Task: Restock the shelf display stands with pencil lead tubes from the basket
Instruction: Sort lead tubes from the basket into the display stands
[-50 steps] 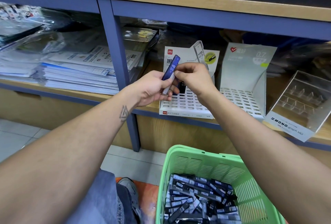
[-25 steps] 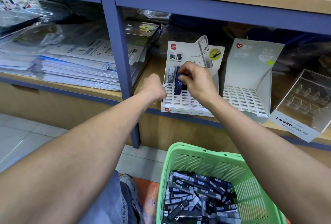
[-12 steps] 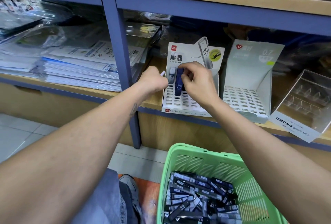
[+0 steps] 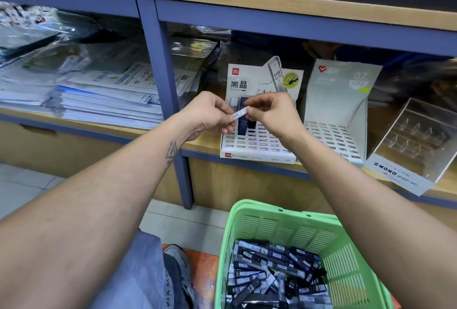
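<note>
Item: white lead tube (image 4: 239,113), pinched at either end by our left hand (image 4: 210,116) and right hand (image 4: 273,113), held just above the Deli display stand (image 4: 257,145). Three tubes (image 4: 243,120) stand in the stand's back row. Below the stand: green basket (image 4: 346,247), full of tubes.

Risk, as we judge it: a fingertip hold; the tube may slip, or knock over seated neighbours when lowered.

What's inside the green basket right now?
The green basket holds a loose heap of dark and clear pencil lead tubes, lying crosswise, some marked HB 0.5. The heap covers the basket floor and whatever lies underneath. The near edge is cut off by the frame.
</note>
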The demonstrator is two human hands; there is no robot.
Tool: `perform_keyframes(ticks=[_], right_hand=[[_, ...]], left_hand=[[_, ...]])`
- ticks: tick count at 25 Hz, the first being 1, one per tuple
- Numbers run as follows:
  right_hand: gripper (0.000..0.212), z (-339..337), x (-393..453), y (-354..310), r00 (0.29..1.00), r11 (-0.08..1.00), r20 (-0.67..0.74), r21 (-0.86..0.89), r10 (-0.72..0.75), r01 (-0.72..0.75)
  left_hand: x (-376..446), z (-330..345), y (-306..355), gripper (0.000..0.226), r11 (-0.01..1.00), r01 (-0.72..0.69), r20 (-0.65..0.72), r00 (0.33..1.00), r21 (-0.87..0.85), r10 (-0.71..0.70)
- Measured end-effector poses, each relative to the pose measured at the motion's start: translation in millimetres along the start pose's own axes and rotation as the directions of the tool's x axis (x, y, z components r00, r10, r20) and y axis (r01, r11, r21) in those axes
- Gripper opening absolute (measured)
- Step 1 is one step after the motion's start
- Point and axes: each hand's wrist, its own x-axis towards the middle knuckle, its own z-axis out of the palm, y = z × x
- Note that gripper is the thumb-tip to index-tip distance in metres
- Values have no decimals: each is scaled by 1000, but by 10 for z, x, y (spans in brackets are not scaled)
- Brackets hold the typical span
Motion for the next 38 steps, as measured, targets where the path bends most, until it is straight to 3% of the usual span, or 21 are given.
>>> perform_keyframes(ticks=[4,8,12,15,21,25,29,33,38], right_hand=[[25,-217,-94,29,1000,1000,18,13,-12,12],[15,-692,-200,-13,1000,992,22,123,10,-12],[6,-1297,-381,36,999,999,-49,-34,5,-7],[9,-1672,-544,162,994,994,-105,-103,36,-47],[13,-2262,-857,484,978,992,-167,23,126,-123],[14,-2513,-951,645,968,989,-207,-1,144,-147],[21,-2733,-993,803,961,985,-219,-5,166,-172],[9,-2834,-1020,872,956,980,-219,15,196,-197],[10,-2832,-914,815,960,979,-208,-41,187,-199]], left_hand=[[-23,51,74,12,998,-23,97,995,-53,28],[-54,425,249,17,986,-53,204,975,-159,85],[-43,1056,452,14,979,-201,291,935,-39,203],[-16,1515,545,13,975,-222,282,935,0,213],[48,2288,696,1,984,-176,288,941,-35,178],[119,2641,719,16,985,-173,308,935,-27,173],[219,2856,735,17,973,-223,315,930,66,192],[259,2955,774,21,959,-262,314,924,109,217],[266,3009,836,19,927,-312,244,934,208,260]])
